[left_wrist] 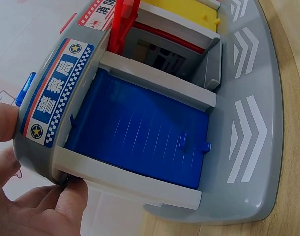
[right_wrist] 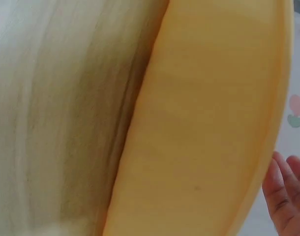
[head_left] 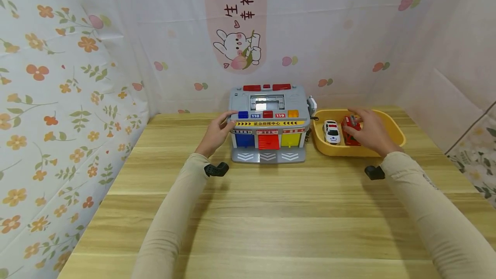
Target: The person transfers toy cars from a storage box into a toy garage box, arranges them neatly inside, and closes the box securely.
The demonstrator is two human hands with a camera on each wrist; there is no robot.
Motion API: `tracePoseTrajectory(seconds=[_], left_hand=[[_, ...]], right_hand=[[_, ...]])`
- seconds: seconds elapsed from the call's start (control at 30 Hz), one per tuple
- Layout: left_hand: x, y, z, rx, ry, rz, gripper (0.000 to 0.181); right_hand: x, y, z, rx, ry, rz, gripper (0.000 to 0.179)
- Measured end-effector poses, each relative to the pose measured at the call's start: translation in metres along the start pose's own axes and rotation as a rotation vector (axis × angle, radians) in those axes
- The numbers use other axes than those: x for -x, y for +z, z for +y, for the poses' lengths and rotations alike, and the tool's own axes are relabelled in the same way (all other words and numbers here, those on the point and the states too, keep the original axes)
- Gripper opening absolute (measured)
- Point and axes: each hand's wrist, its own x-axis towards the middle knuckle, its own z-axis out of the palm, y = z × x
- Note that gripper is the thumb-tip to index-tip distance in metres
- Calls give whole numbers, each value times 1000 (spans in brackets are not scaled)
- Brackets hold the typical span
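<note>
– Head view: where is the truck (head_left: 351, 140)?
– In the right tray (head_left: 331, 150), at my right hand (head_left: 370, 130). Probably light, stiff; pinch its sides.
– Left wrist?
– My left hand (left_wrist: 29, 211) grips the garage (left_wrist: 150, 123).
– Right wrist?
– Right grip: I cannot tell.

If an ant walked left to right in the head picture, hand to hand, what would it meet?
Left hand, blue garage door, red garage door, yellow garage door, white toy police car, red toy, right hand.

pale wood-grain table (head_left: 271, 218), floral cloth (head_left: 58, 98) at left, whitish fruit-print backdrop (head_left: 170, 33) with cartoon rabbit (head_left: 234, 44)
</note>
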Motion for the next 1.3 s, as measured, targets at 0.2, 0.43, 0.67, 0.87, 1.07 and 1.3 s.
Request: tracePoseTrajectory(seconds=[0.2, 0.43, 0.67, 0.87, 1.07, 1.3], left_hand=[[0, 0, -1, -3, 1, 10, 39], [-1, 0, -3, -11, 6, 14, 39], [-1, 0, -2, -13, -2, 11, 40], [0, 0, 4, -22, -30, -2, 42], [0, 0, 5, -28, -39, -4, 43], [-3, -1, -2, -10, -10, 4, 40]], right_hand=[[1, 1, 6, 20, 55, -9, 69], [-4, 2, 12, 47, 127, -71, 72], [-9, 4, 14, 60, 187, -136, 74], [-11, 6, 17, 77, 190, -179, 74], [-14, 8, 21, 114, 180, -205, 70], [-19, 11, 26, 133, 150, -203, 61]])
